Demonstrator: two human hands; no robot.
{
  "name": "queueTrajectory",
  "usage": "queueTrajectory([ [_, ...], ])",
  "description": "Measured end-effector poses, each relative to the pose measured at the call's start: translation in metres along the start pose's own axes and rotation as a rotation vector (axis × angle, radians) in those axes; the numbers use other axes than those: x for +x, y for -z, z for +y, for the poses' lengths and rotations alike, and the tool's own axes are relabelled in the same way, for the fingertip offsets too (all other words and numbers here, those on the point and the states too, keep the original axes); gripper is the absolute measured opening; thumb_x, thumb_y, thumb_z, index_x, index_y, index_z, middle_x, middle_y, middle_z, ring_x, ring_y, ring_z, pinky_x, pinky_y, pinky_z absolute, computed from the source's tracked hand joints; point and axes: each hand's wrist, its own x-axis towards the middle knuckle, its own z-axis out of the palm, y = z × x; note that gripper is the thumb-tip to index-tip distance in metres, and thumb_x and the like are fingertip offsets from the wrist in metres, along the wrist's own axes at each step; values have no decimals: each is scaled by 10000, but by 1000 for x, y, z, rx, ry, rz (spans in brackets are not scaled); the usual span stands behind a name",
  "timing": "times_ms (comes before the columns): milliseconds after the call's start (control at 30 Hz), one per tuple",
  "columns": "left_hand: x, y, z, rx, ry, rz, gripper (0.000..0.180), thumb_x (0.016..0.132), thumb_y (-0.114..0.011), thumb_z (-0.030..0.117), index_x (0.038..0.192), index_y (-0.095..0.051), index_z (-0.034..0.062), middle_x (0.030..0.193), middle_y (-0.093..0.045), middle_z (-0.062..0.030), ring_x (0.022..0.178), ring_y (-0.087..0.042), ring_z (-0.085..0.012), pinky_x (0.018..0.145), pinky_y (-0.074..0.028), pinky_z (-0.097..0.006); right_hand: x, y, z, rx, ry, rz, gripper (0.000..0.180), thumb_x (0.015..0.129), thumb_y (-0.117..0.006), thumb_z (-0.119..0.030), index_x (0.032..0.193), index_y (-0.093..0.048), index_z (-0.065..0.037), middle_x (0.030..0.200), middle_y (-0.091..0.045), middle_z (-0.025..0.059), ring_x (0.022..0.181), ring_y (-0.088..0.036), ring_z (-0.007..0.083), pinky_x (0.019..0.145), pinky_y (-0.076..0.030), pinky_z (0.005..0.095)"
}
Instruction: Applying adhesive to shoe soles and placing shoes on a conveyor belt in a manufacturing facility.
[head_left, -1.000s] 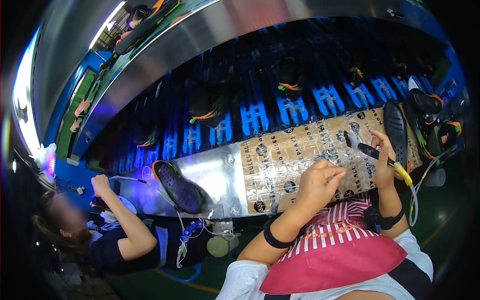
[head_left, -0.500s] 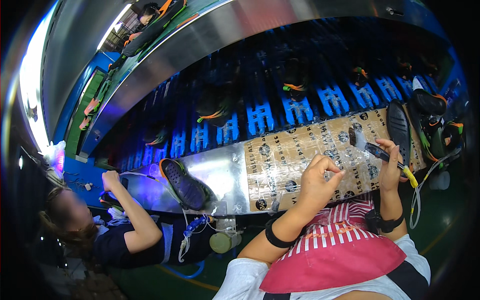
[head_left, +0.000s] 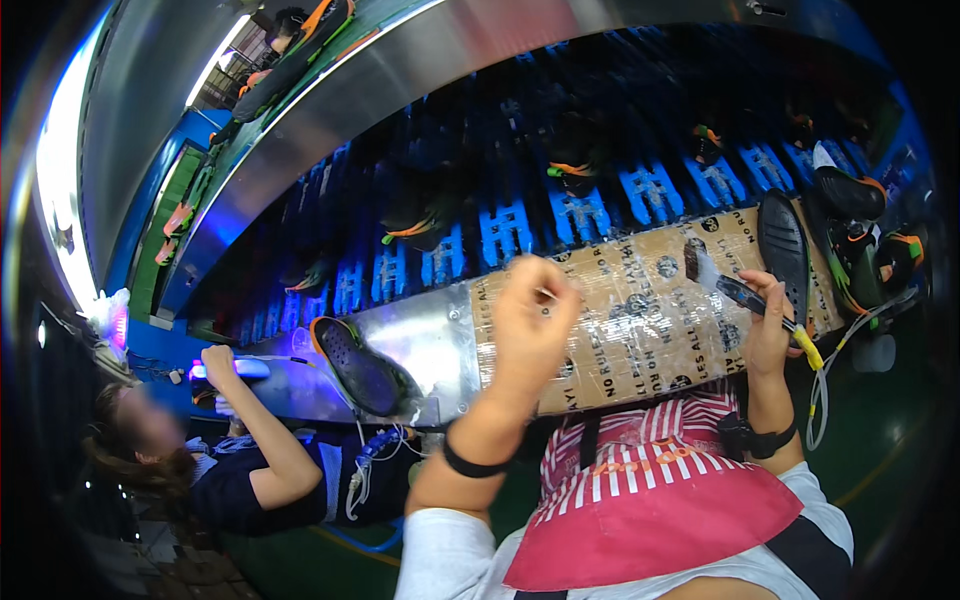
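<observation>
My right hand (head_left: 768, 328) grasps the brush (head_left: 741, 292) over the cardboard (head_left: 615, 345); a light, steady hold should control its bristles best. My left hand (head_left: 532, 318) curls above the cardboard's left part; I cannot tell whether it pinches anything.

The metal bench (head_left: 437, 350) carries a glossy printed cardboard sheet (head_left: 640, 310); left of the sheet, on the bare metal, lies a perforated dark sole (head_left: 358, 362) edged with orange; on the sheet's right end, a black sole (head_left: 783, 252)
</observation>
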Motion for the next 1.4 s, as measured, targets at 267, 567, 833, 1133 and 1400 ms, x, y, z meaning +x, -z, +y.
queueTrajectory([
  [267, 101, 125, 52, 373, -127, 389, 214, 844, -578, 219, 714, -566, 48, 594, -439, 69, 538, -335, -3, 479, -253, -164, 8, 6, 0, 119, -49, 96, 525, 942, -273, -390, 965, -536, 64, 854, -558, 100, 747, -492, 115, 713, -384, 241],
  [567, 173, 379, -22, 1161, 155, 952, 580, 782, -485, 502, 1194, -490, 93, 1140, -516, -234, 1056, -498, -350, 897, -379, -388, 23, -5, -3, 147, -119, 111, 448, 934, -353, -346, 960, -552, 54, 894, -569, 106, 726, -507, 129, 694, -414, 255],
  [833, 213, 482, -66, 1208, 284, 902, 630, 752, -516, 501, 1223, -418, 93, 1167, -489, -245, 1072, -480, -388, 897, -375, -414, 40, -42, -23, -10, -70, 99, 424, 931, -365, -328, 973, -549, 51, 877, -566, 95, 726, -505, 119, 710, -413, 240],
  [1133, 267, 642, -110, 2141, 492, 235, 412, 803, -417, 424, 1109, -552, 184, 1187, -473, -223, 1110, -418, -397, 957, -260, -505, 54, -80, -16, -206, 7, 97, 413, 922, -384, -334, 926, -590, 23, 767, -580, 57, 681, -522, 104, 667, -416, 235],
  [1400, 274, 620, -96, 1729, 589, 609, 738, 732, -478, 566, 1268, -376, 70, 1187, -481, -224, 1100, -453, -393, 902, -351, -493, 63, -100, -17, -236, -55, 103, 390, 915, -404, -334, 947, -596, 4, 818, -582, 52, 707, -539, 109, 685, -433, 244],
])
